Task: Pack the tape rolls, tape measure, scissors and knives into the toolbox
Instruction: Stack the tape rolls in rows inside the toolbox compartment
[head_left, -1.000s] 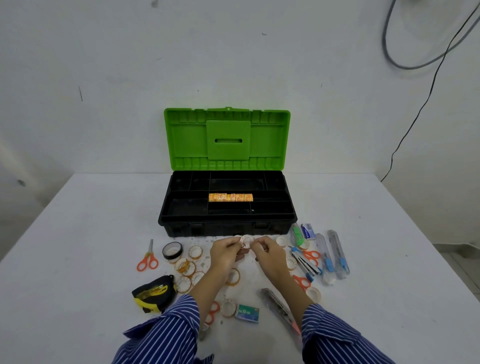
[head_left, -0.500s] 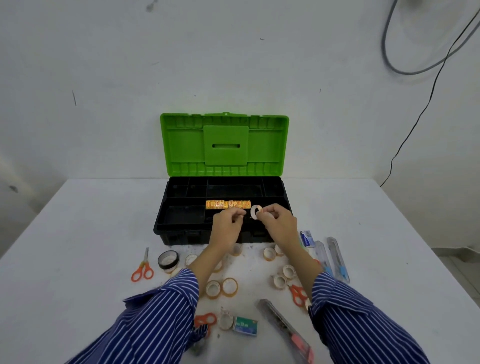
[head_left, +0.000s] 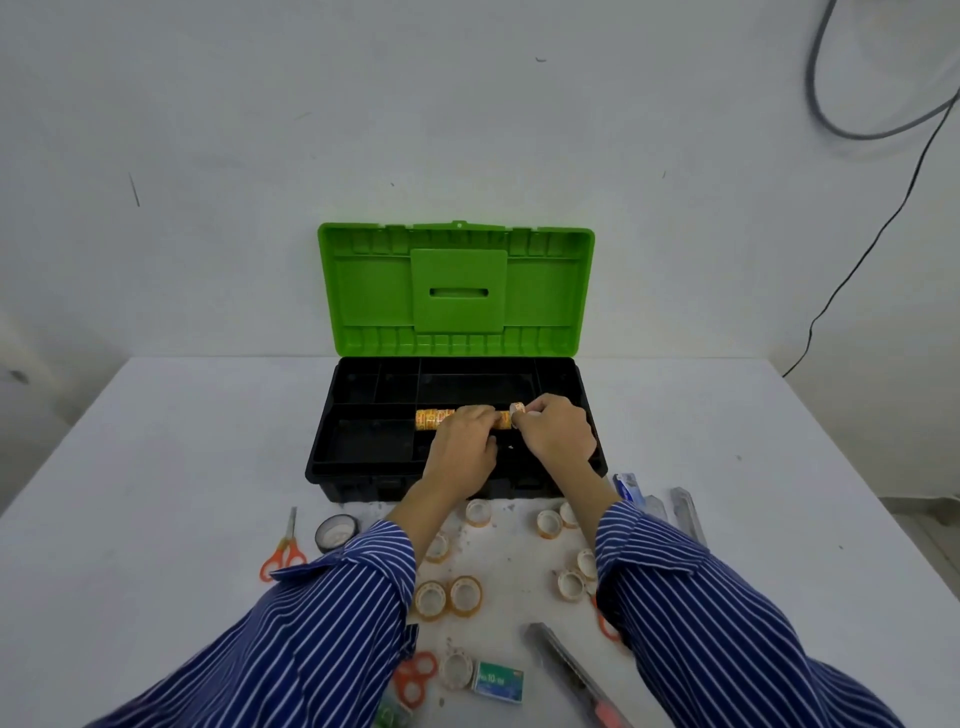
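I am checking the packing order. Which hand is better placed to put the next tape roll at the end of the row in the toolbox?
Probably the right hand: it pinches a small tape roll at the row of tape rolls's right end in the toolbox. The left hand rests on the row.

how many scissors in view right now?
3. Left scissors lie beside the black tape roll; bottom scissors by the left sleeve; a third pair's handle peeks from under the right sleeve. Sleeves may hide more.

Toolbox (head_left: 363, 457) stood at bench (head_left: 156, 467) 12 o'clock; tape rolls (head_left: 449, 597) lay before it, scissors (head_left: 283, 548) at 9 o'clock.
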